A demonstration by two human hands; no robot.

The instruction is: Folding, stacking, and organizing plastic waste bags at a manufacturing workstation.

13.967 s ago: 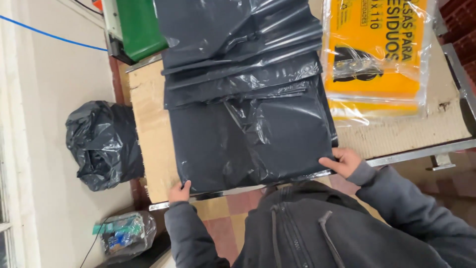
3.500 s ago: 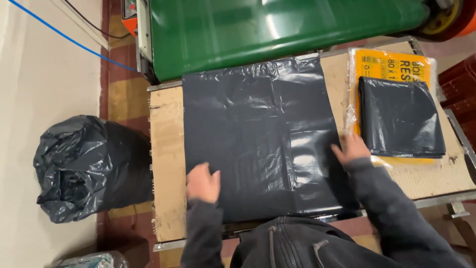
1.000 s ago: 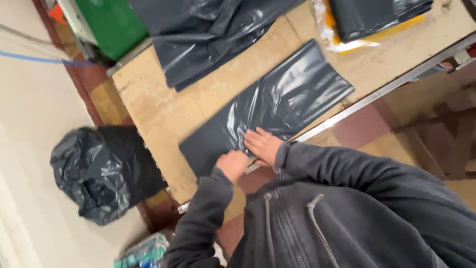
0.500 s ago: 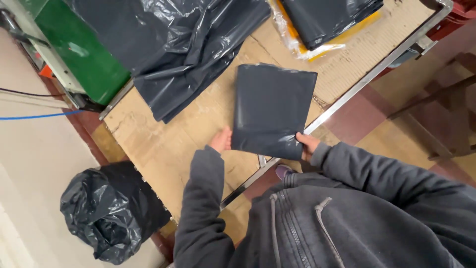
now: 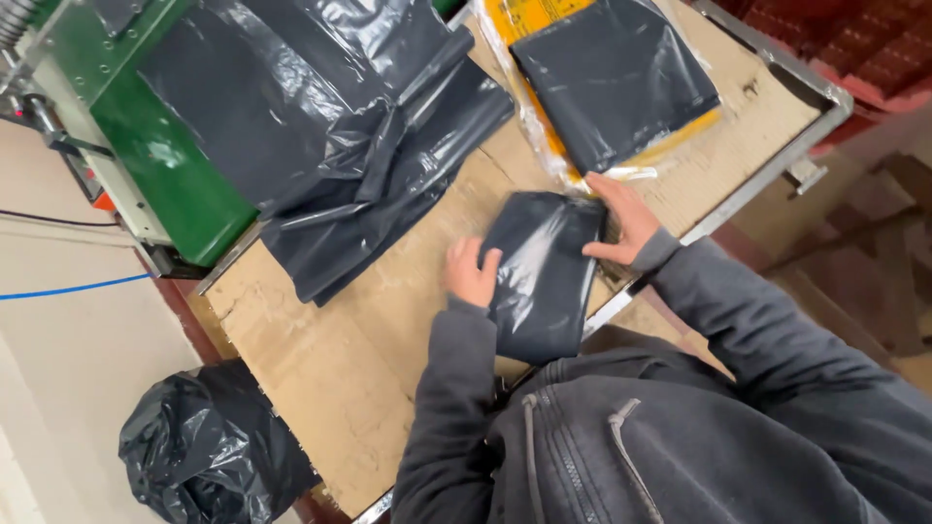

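Nearest us, our dark grey hooded jacket [image 5: 621,437] fills the lower frame, both sleeves reaching forward to the table edge. Just beyond it we hold one folded black plastic bag [image 5: 539,272], a compact rectangle lying flat on the cardboard-covered table [image 5: 330,369] with its near end overhanging the metal rim. Our left hand [image 5: 471,274] rests on the bag's left edge, fingers curled loosely over the fold and pressing it rather than gripping around it. Our right hand [image 5: 621,221] lies against the bag's far right corner, fingers extended and partly spread, thumb towards the film; whether it pinches the edge we cannot tell.

We judge the bag to be very light, soft and limp, with a glossy film likely to slide on itself, so the layers would spring open if released. The sounder hold is along the folded edges or at the corners, pinching all layers together.

Further out, one loose heap of unfolded black bags [image 5: 340,146] sprawls across the table's far left. One yellow retail pack [image 5: 602,87] holding a stack of folded bags sits at far right, touching our right fingertips. One green wheeled bin [image 5: 155,165] stands behind. One filled black sack [image 5: 209,451] sits on the floor, left.
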